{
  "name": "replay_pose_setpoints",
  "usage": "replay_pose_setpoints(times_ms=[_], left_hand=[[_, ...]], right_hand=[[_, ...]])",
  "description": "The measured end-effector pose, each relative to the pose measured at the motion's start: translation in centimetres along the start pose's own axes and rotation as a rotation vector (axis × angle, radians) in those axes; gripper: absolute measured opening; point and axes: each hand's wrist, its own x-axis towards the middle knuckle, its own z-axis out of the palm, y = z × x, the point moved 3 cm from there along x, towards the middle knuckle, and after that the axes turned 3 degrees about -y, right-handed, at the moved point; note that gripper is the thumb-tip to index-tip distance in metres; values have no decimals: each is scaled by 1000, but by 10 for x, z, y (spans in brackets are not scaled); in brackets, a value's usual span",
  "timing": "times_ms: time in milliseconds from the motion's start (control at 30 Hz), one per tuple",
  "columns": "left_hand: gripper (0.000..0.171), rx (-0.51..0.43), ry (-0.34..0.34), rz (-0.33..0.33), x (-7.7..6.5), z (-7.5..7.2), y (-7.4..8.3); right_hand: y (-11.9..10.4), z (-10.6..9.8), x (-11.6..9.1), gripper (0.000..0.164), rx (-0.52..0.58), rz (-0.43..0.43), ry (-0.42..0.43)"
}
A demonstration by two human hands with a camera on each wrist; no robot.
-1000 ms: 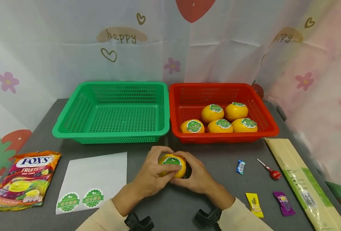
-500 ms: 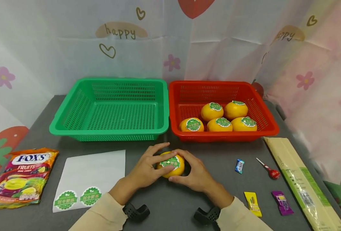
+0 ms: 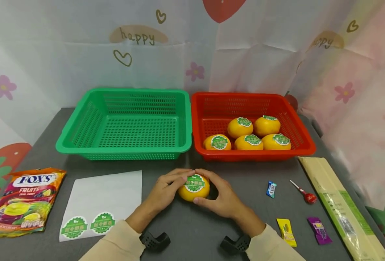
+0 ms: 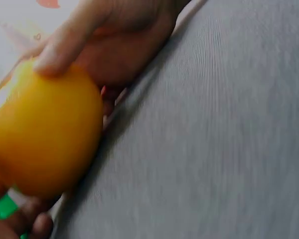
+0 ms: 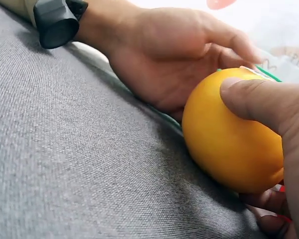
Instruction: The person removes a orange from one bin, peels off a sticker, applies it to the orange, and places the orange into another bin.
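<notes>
An orange (image 3: 191, 196) with a round green-and-white sticker (image 3: 195, 183) on top rests on the dark grey table between both hands. My right hand (image 3: 224, 198) grips it from the right, its thumb on the near side and fingers around the far side. On the opposite side my left hand (image 3: 162, 191) cups the fruit, with the thumb near the sticker's edge and the fingers reaching behind. In the left wrist view the orange (image 4: 45, 129) shows a smooth bare side. The right wrist view shows the orange (image 5: 224, 139) under the right thumb.
Behind stand a green basket (image 3: 124, 149) and a red basket (image 3: 244, 156) with several stickered oranges (image 3: 239, 128). At left lie a candy bag (image 3: 26, 203) and a sheet (image 3: 111, 192) with two stickers. Wrapped candies (image 3: 286, 232), a lollipop (image 3: 310, 198) and a long package (image 3: 346, 210) lie right.
The left thumb and fingers, earlier lying across the sticker, have drawn back to the orange's left side, so the sticker shows fully. The right hand has kept its grip.
</notes>
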Motion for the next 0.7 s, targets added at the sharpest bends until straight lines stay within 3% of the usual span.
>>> replay_pose_setpoints(times_ms=[100,200,267,567,700], left_hand=[[22,-41,53,-7,0,2,7],[23,-71,64,-17,1,2,7],[24,-79,42,-23,2,1,-3],[37,-80,-119,-55,1,0,-5],[43,-61,-158,-27,-1,1,-7]], right_hand=[[-1,1,-2,72,3,-61,-1],[-1,2,-1,70,16,-52,-15],[5,4,-1,70,18,-40,-22],[5,4,-1,67,-2,-47,-26],[5,3,-1,62,25,-47,-22]])
